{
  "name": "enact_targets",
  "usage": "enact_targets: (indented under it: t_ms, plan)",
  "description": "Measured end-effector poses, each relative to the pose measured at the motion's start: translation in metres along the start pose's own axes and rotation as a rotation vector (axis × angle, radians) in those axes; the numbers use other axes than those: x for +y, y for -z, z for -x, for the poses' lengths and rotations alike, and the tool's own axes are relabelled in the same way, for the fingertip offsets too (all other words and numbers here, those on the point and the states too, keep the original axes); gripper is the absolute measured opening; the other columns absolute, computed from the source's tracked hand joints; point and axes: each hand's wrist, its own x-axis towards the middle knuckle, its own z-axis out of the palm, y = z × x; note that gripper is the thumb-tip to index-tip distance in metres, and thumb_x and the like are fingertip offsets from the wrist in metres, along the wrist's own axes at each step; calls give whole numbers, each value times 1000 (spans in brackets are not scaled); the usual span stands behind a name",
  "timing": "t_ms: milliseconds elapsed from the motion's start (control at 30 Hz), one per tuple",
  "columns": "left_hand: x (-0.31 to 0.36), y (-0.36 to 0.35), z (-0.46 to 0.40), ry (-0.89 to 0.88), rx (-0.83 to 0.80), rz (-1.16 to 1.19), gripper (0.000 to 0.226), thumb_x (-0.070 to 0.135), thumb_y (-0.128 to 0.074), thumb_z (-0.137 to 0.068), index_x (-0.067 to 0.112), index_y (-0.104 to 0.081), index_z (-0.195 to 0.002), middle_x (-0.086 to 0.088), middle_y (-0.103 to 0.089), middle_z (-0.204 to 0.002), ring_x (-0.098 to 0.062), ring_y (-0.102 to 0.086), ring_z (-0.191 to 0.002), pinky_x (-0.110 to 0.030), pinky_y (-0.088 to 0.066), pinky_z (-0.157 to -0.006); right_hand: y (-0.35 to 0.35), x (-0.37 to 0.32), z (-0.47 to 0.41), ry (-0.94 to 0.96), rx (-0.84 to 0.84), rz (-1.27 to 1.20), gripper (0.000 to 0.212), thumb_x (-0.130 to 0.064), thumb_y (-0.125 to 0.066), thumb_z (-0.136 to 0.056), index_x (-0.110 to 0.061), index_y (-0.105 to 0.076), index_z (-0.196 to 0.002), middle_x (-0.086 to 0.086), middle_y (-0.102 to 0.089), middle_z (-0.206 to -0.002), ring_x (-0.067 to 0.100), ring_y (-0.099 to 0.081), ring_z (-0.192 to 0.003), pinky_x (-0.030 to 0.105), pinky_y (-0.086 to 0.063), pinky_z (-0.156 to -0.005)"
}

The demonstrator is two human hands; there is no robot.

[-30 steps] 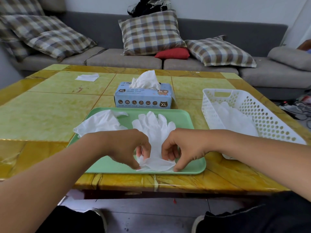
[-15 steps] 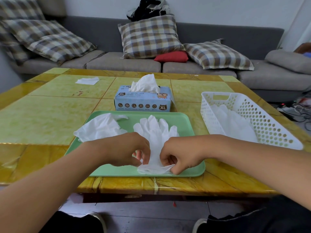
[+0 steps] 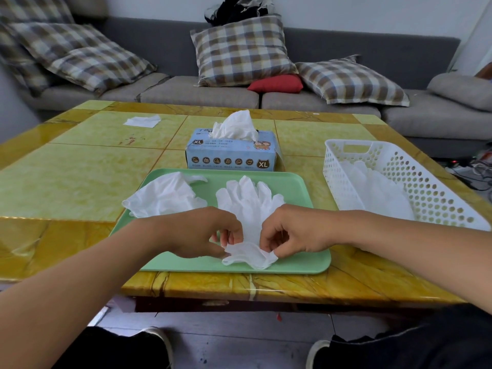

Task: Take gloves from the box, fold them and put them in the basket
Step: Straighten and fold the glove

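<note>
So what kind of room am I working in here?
Most likely a home living room: a grey sofa with plaid cushions stands behind a low yellow table.

- Left hand [image 3: 198, 233]: forearm reaching in from lower left, fingers curled, thumb and fingertips pinching.
- Right hand [image 3: 295, 231]: forearm coming from the right, fingers curled, pinching just beside the left hand.
</note>
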Motion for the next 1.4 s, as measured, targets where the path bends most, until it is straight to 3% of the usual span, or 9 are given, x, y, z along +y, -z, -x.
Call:
enact_targets:
  t_ms: [233, 433, 500, 633, 767, 933, 1067, 1267, 1400]
  plan:
    - [8, 9, 2, -7, 131, 242, 52, 38, -88, -65, 30, -64, -110, 14, -62, -106, -9, -59, -103, -36, -53, -92, 24, 1, 8, -14, 121, -881, 5, -7, -67, -90, -10, -71, -91, 1, -59, -76, 10, -49, -66, 19, -40, -60]
    - [38, 22, -16, -69, 596, 611, 46, 42, -93, -64, 17, -67, -92, 2, -71, -105, -17, -67, -103, -33, -50, -98, 51, -9, 18, -11, 202, -1206, 74, -28, -87, -66, 1, -56, -127, 19, -51, -112, 31, -48, -92, 36, -40, -83]
    - [57, 30, -24, -96, 727, 793, 31, 33, -84, -73, 12, -66, -86, -1, -73, -97, -16, -69, -92, -30, -52, -90, 63, -19, 31, 23, 238, -1260, 73, -28, -75, -79, 4, -51, -140, 24, -49, -133, 36, -48, -115, 45, -40, -106]
    - [96, 57, -36, -138, 831, 940, 16, 22, -73, -87, 8, -66, -89, 0, -76, -88, -12, -67, -81, -22, -49, -77, 85, -43, 69, 86, 366, -1375, 50, -25, -42, -95, -5, -62, -135, 16, -61, -139, 30, -60, -120, 41, -47, -103]
    - [129, 69, -52, -130, 883, 953, 18, 24, -74, -90, 7, -68, -93, -11, -76, -88, -22, -64, -81, -38, -48, -81, 85, -56, 101, 145, 485, -1278, 59, -45, -45, -98, -6, -56, -141, 16, -60, -141, 29, -58, -129, 45, -41, -111]
    - [174, 61, -69, -101, 855, 928, 30, 28, -73, -92, -1, -66, -93, -15, -67, -80, -19, -59, -68, -26, -47, -59, 70, -58, 135, 19, 743, -1087, 42, -24, -70, -94, -5, -65, -131, 15, -68, -129, 32, -63, -123, 54, -39, -115]
    - [207, 69, -77, -136, 780, 862, 22, 29, -66, -97, 8, -71, -95, -11, -76, -89, -14, -70, -76, -31, -57, -70, 84, -50, 167, -49, 944, -1087, 35, -18, -66, -96, 3, -67, -124, 19, -72, -120, 33, -68, -115, 50, -49, -107]
    - [250, 94, -100, -200, 468, 891, 33, 33, -74, -84, 11, -73, -109, -2, -78, -102, -14, -75, -95, -26, -59, -76, 132, -36, 209, -42, 1016, -1024, 33, -12, -64, -96, 4, -66, -125, 19, -73, -113, 28, -73, -102, 37, -60, -90]
    - [242, 105, -140, -91, 527, 935, 32, 16, -78, -86, -1, -71, -112, -8, -78, -100, -19, -75, -90, -24, -60, -71, 156, -4, 217, -155, 909, -1000, 34, -12, -64, -96, 0, -65, -127, 15, -72, -119, 25, -71, -108, 38, -59, -91]
